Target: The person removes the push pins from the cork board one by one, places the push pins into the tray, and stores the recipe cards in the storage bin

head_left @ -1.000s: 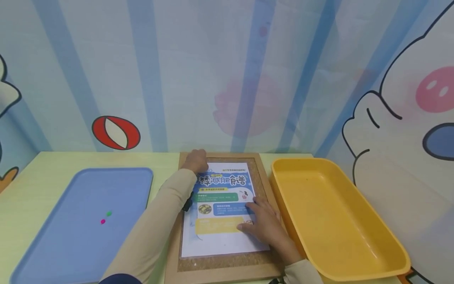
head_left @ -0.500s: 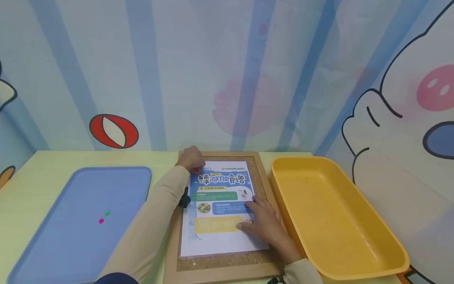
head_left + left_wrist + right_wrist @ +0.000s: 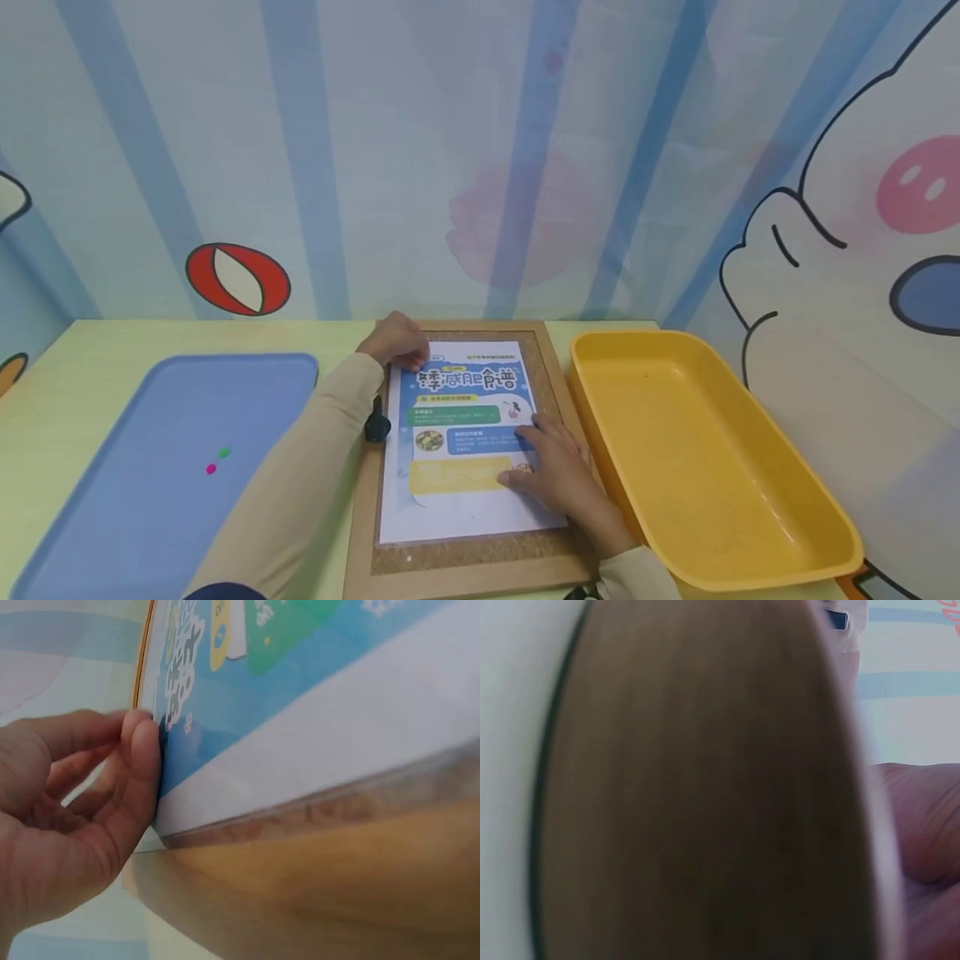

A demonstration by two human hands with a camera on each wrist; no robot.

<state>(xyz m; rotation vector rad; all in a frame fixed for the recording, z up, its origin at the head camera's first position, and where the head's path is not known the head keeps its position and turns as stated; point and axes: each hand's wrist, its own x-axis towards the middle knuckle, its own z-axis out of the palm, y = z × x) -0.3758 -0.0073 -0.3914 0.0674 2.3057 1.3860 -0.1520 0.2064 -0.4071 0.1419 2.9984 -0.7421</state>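
Note:
A printed poster with Chinese lettering lies on a wood-framed cork board. At its top left corner is my left hand. In the left wrist view, that left hand has its curled fingertips bunched together against the poster at the corner. Whatever may lie between them is hidden. My right hand rests on the poster's lower right side, fingers spread. The board's blurred wooden edge fills most of the right wrist view, with part of my right hand beyond it.
To the left lies a blue tray holding a small green piece and a small pink piece. A yellow bin stands close to the board's right side. Behind the table hangs a printed cartoon backdrop.
My left hand has shifted slightly left at the poster's top corner, uncovering more print and turning its fingertips into view. My right hand has stayed in place. The head view has shifted slightly.

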